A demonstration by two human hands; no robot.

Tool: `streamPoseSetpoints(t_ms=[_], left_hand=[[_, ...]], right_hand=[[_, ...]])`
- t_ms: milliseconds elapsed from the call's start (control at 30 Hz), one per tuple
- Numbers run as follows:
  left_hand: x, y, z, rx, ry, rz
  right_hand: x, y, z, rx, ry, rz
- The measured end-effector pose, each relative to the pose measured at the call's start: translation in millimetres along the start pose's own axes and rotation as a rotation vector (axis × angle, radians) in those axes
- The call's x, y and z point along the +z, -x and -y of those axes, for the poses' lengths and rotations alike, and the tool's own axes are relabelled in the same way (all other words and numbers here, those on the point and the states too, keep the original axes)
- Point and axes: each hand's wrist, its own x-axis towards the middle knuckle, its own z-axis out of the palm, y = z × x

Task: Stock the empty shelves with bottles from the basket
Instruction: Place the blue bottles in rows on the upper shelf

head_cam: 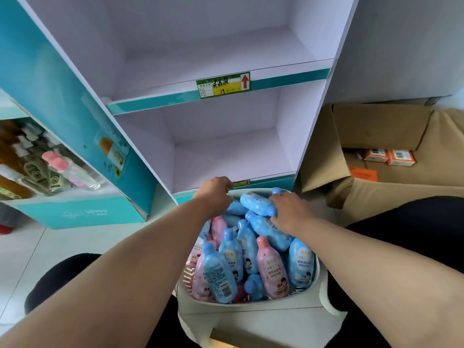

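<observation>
The white shelves [226,156] stand bare above the basket [251,303] of blue and pink bottles [231,257] on the floor [62,247]. Our right hand [288,213] curls round a blue bottle [254,203] on top; our left hand [216,190] curls at the far rim, on what we cannot tell. The bottles look light and slippery, so we would hold the fat middle.
</observation>
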Motion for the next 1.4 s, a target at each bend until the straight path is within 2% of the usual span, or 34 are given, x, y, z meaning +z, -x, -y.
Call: streamPoseSetpoints(t_ms=[133, 267, 367, 467, 567, 767, 867, 933, 1000, 1067, 1233, 1333, 1400], left_hand=[[19.6, 4.1, 13.1, -0.009, 0.033, 0.038], [31.7, -2.7, 16.4, 0.018, -0.05, 0.084], [43.6, -8.4, 19.3, -0.026, -0.07, 0.132], [53.6, -15.5, 17.0, -0.041, -0.053, 0.17], [56.6, -27.9, 5.5, 0.01, -0.012, 0.107], [59.4, -46.8, -5.9, 0.061, 0.151, 0.045], [56.3, -45.1, 7.3, 0.01, 0.183, 0.049], [53.0, -41.1, 18.4, -0.065, 0.183, 0.011], [47.4, -36.5, 26.7, -0.131, 0.202, -0.044], [42.9, -33.9, 31.7, -0.167, 0.236, -0.079], [36.0, -32.1, 39.8, -0.185, 0.288, -0.085], [33.5, -30.1, 42.9, -0.193, 0.319, -0.064], [33.4, -28.6, 44.9, -0.181, 0.336, -0.056]], right_hand=[[19.4, -1.0, 1.3, -0.013, 0.031, -0.051], [24.8, -13.7, 0.1, 0.001, 0.048, -0.066], [25.6, -23.1, -4.0, -0.024, -0.066, -0.063], [22.1, -29.9, -8.0, -0.069, -0.187, -0.139], [5.0, -36.8, -7.8, -0.135, -0.309, -0.234], [-4.2, -44.3, -4.8, -0.193, -0.536, -0.266], [1.0, -41.4, -3.3, -0.115, -0.685, -0.171], [12.7, -43.2, -6.0, -0.037, -0.561, -0.025], [27.0, -44.3, -6.2, 0.046, -0.415, 0.189], [35.3, -41.0, 1.1, 0.089, -0.357, 0.354], [41.7, -51.3, 9.9, 0.006, -0.057, 0.456], [36.6, -54.1, 10.9, -0.031, -0.01, 0.495], [36.6, -48.5, 10.9, -0.006, -0.095, 0.507]])
